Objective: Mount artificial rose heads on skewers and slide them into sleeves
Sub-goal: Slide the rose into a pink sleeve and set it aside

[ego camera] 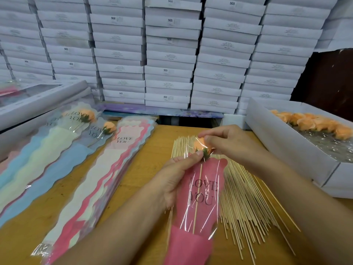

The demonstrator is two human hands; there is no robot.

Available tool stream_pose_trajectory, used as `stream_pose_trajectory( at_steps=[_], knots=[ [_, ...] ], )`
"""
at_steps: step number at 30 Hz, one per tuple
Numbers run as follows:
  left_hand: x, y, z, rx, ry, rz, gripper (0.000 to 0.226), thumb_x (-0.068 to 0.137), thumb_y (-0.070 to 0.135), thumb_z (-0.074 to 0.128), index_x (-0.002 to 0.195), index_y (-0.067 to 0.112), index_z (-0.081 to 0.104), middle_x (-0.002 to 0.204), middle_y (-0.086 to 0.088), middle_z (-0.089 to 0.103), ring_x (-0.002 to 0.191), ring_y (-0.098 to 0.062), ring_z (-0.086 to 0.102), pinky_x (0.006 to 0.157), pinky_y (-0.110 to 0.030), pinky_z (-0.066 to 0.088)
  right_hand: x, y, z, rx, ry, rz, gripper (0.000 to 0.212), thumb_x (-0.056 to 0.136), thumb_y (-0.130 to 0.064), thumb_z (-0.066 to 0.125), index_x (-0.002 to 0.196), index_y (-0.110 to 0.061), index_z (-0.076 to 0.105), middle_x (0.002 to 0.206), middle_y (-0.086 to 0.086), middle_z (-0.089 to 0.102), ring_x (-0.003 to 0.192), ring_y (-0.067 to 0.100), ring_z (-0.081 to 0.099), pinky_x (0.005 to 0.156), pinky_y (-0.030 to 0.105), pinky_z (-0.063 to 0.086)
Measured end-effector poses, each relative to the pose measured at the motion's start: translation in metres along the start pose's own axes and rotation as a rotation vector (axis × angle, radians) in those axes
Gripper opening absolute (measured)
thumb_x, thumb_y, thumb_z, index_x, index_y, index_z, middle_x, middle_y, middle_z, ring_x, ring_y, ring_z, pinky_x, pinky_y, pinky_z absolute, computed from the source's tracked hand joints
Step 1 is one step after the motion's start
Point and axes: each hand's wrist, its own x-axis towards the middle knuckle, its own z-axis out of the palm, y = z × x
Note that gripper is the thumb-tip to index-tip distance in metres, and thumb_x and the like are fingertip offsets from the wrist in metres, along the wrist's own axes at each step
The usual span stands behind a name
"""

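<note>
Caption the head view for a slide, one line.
Left hand holds a pink cellophane "LOVE YOU" sleeve while right hand seats a skewered orange rose head above loose bamboo skewers.

Wooden table (152, 142). Under the hands' grip: loose bamboo skewers (246, 197), fanned out. Left of the grip: stack of empty sleeves (107, 169); beyond it, filled sleeves (63, 142). Right of the grip: open white box (282, 142) of orange rose heads (315, 123). Behind: stacked white cartons (168, 54).

Packing workshop: wall of stacked white boxes (168, 54) (SGS labels), sleeve piles (107, 180).
</note>
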Motion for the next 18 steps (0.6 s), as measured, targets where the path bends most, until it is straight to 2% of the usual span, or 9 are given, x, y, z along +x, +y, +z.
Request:
stream_pose_trajectory(
  at_steps=[2, 3, 5, 7, 9, 13, 15, 17, 18],
  knots=[
    [0.0002, 0.0015, -0.0013, 0.011, 0.006, 0.005, 0.026, 0.074, 0.023, 0.082, 0.092, 0.005, 0.079, 0.091, -0.019, 0.074, 0.071, -0.026, 0.071, 0.076, -0.042, 0.061, 0.0004, -0.0018, 0.0017, 0.005, 0.002, -0.003, 0.019, 0.097, -0.027, 0.059, 0.101, -0.03, 0.078, 0.099, -0.015, 0.076, 0.097, 0.014, 0.069, 0.089, 0.03, 0.057],
    [0.0003, 0.0021, -0.0022, 0.013, -0.002, 0.006, 0.023, 0.075, 0.023, 0.081, 0.089, 0.006, 0.08, 0.09, -0.019, 0.074, 0.07, -0.026, 0.071, 0.075, -0.041, 0.061, 0.0005, -0.0026, 0.0022, 0.011, 0.002, -0.007, 0.02, 0.098, -0.028, 0.058, 0.1, -0.029, 0.078, 0.099, -0.017, 0.076, 0.097, 0.01, 0.069, 0.089, 0.029, 0.055],
    [0.0001, 0.0029, -0.0035, 0.009, -0.02, 0.012, 0.027, 0.075, 0.022, 0.08, 0.095, 0.004, 0.078, 0.088, -0.019, 0.074, 0.068, -0.026, 0.071, 0.069, -0.038, 0.063, 0.0003, -0.0041, 0.0026, 0.026, -0.006, -0.013, 0.022, 0.099, -0.028, 0.054, 0.1, -0.029, 0.077, 0.096, -0.012, 0.076, 0.095, 0.005, 0.068, 0.088, 0.027, 0.05],
    [0.0009, 0.0031, -0.0046, 0.006, -0.014, 0.034, 0.032, 0.076, 0.021, 0.08, 0.103, 0.003, 0.078, 0.092, -0.02, 0.075, 0.068, -0.025, 0.071, 0.066, -0.037, 0.062, -0.0005, -0.0052, 0.0018, 0.016, -0.021, -0.005, 0.024, 0.1, -0.034, 0.051, 0.107, -0.031, 0.074, 0.094, -0.008, 0.076, 0.097, 0.001, 0.067, 0.096, 0.03, 0.047],
    [0.0008, 0.003, -0.0039, 0.026, -0.023, 0.05, 0.037, 0.081, 0.02, 0.077, 0.115, 0.005, 0.074, 0.106, -0.023, 0.072, 0.073, -0.026, 0.07, 0.073, -0.04, 0.062, -0.0012, -0.0055, 0.0009, -0.003, -0.048, 0.004, 0.025, 0.1, -0.044, 0.049, 0.111, -0.035, 0.07, 0.092, -0.012, 0.076, 0.104, -0.001, 0.063, 0.106, 0.036, 0.042],
    [0.002, 0.0026, -0.0039, 0.033, -0.004, 0.053, 0.044, 0.086, 0.017, 0.075, 0.127, 0.005, 0.066, 0.122, -0.027, 0.067, 0.084, -0.031, 0.068, 0.087, -0.049, 0.057, -0.002, -0.0062, -0.0001, -0.01, -0.1, 0.029, 0.037, 0.095, -0.057, 0.048, 0.105, -0.031, 0.073, 0.092, -0.019, 0.075, 0.111, -0.003, 0.057, 0.112, 0.042, 0.036],
    [0.0025, 0.0026, -0.0039, 0.039, -0.006, 0.063, 0.045, 0.086, 0.016, 0.075, 0.129, 0.007, 0.066, 0.124, -0.026, 0.067, 0.086, -0.03, 0.068, 0.086, -0.048, 0.057, -0.0014, -0.0072, -0.0019, -0.011, -0.132, 0.044, 0.036, 0.095, -0.058, 0.05, 0.106, -0.032, 0.072, 0.093, -0.021, 0.074, 0.112, -0.003, 0.056, 0.112, 0.043, 0.036],
    [0.0028, 0.0033, -0.0044, 0.021, -0.009, 0.072, 0.046, 0.086, 0.015, 0.074, 0.131, 0.007, 0.064, 0.121, -0.024, 0.069, 0.083, -0.029, 0.068, 0.08, -0.045, 0.059, 0.0, -0.008, -0.0047, -0.039, -0.16, 0.046, 0.029, 0.095, -0.056, 0.052, 0.107, -0.036, 0.069, 0.095, -0.02, 0.074, 0.106, -0.006, 0.06, 0.111, 0.043, 0.038],
    [0.0029, 0.0035, -0.0051, 0.014, -0.007, 0.071, 0.047, 0.087, 0.015, 0.074, 0.132, 0.008, 0.063, 0.121, -0.023, 0.069, 0.083, -0.029, 0.068, 0.082, -0.047, 0.059, 0.001, -0.008, -0.006, -0.054, -0.166, 0.039, 0.024, 0.096, -0.055, 0.052, 0.108, -0.039, 0.066, 0.096, -0.018, 0.075, 0.102, -0.008, 0.062, 0.11, 0.043, 0.039]
  ],
)
